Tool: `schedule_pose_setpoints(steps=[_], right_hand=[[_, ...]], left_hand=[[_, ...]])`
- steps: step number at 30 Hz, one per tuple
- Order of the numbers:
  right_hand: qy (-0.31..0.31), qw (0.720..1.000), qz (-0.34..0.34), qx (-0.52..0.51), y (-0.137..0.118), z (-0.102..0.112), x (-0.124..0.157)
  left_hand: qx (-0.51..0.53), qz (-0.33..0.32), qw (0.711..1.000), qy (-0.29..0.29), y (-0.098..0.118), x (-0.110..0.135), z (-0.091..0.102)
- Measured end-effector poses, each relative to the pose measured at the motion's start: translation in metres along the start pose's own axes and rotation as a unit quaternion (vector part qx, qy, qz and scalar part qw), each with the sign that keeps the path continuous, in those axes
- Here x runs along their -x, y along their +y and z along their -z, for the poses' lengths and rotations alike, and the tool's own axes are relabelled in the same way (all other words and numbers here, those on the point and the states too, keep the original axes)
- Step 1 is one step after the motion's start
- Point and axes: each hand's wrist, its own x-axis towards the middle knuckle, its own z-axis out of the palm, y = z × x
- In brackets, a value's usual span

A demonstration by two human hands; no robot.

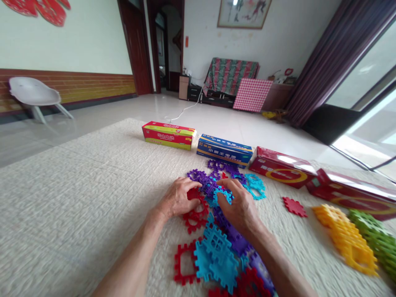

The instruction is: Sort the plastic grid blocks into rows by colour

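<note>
A heap of flat plastic interlocking tiles lies on a cream mat (77,198): purple tiles (201,177), cyan tiles (213,251) and red tiles (184,264). My left hand (177,198) rests on the heap with its fingers curled over a red tile (194,214). My right hand (238,206) is beside it, fingers bent and pinching a cyan tile (221,194). The two hands nearly touch above the purple pieces.
Four long boxes stand in a row along the mat's far edge: red-yellow (168,135), blue (224,150), and two red (283,167). A lone red tile (294,206), a yellow stack (343,237) and a green stack (377,237) lie right. A white chair (34,95) stands far left.
</note>
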Motion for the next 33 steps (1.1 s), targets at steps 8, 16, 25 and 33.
schedule_pose_setpoints(steps=[8,16,25,33], right_hand=[[0.003,0.999,0.021,-0.030,-0.004,-0.003,0.002],[-0.078,0.995,0.065,-0.020,-0.013,-0.011,0.011],[-0.115,0.991,0.070,-0.012,-0.019,-0.015,0.014],[-0.182,0.970,0.160,-0.010,-0.028,-0.015,0.019]], left_hand=[[0.053,0.001,0.998,0.034,-0.001,-0.003,0.001],[0.030,0.006,1.000,-0.001,-0.005,-0.002,-0.002],[0.206,0.097,0.972,0.052,-0.010,-0.002,0.003],[0.239,0.139,0.953,0.125,-0.022,-0.003,-0.001]])
